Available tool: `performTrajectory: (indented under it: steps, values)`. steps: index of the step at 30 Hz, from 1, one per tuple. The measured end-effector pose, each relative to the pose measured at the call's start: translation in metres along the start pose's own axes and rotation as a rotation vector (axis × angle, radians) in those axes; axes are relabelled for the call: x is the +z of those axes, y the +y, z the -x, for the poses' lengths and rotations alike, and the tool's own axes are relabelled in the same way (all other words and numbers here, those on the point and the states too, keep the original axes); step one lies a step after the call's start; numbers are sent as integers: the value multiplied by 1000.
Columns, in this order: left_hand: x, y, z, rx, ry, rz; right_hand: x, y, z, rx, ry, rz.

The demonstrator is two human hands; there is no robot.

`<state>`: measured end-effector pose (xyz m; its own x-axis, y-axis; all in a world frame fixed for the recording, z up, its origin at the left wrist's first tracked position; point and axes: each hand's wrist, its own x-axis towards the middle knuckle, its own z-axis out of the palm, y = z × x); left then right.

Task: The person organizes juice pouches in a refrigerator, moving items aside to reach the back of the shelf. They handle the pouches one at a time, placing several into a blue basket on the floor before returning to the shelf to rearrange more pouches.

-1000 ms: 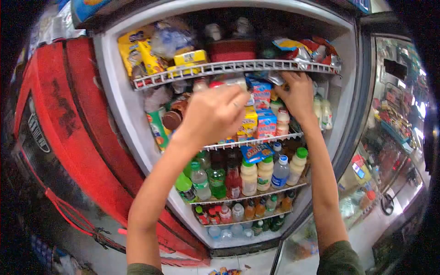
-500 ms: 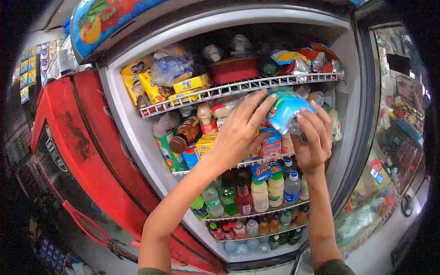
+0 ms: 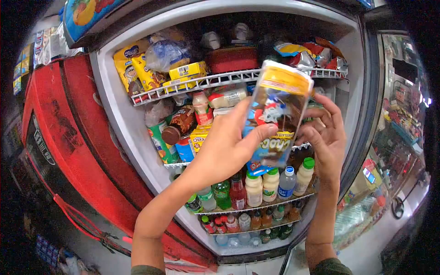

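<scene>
My left hand [image 3: 229, 142] grips a brown and yellow chocolate pouch [image 3: 277, 114] by its left side, thumb across the front. The pouch is upright in front of the fridge shelves, and its printed lettering looks upside down. Close to the pouch's right edge is my right hand [image 3: 325, 135], its fingers curled but apart; I see nothing held in it. Behind the pouch are the white wire shelf [image 3: 215, 82] and part of the shelf below, which it partly hides.
Yellow packets [image 3: 126, 64] and a red container [image 3: 232, 59] sit on the top shelf. Lower down stand white bottles with green caps [image 3: 253, 190] and small bottles. A red cooler [image 3: 59, 119] is at left, a glass display [image 3: 394, 137] at right.
The blue pack between my hands is no longer seen there; the chocolate pouch is now in my left hand. My right hand has moved slightly right and down. The view has shifted a little.
</scene>
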<state>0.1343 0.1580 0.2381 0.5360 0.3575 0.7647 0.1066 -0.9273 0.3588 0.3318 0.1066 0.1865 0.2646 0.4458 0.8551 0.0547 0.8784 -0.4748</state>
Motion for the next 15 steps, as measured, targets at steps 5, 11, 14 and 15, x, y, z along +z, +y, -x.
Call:
performTrajectory:
  steps: [5,11,14,15]
  values:
    - [-18,11,-6,-337,-75,617,17,-23,6,326,-132,-24]
    - [-46,8,-43,-379,-93,630,47,-36,-50,381,-288,-307]
    - [-80,0,-65,-256,138,172,55,-23,-116,467,-256,-574]
    - [-92,-14,-72,-120,202,-335,70,-22,-134,439,-148,-559]
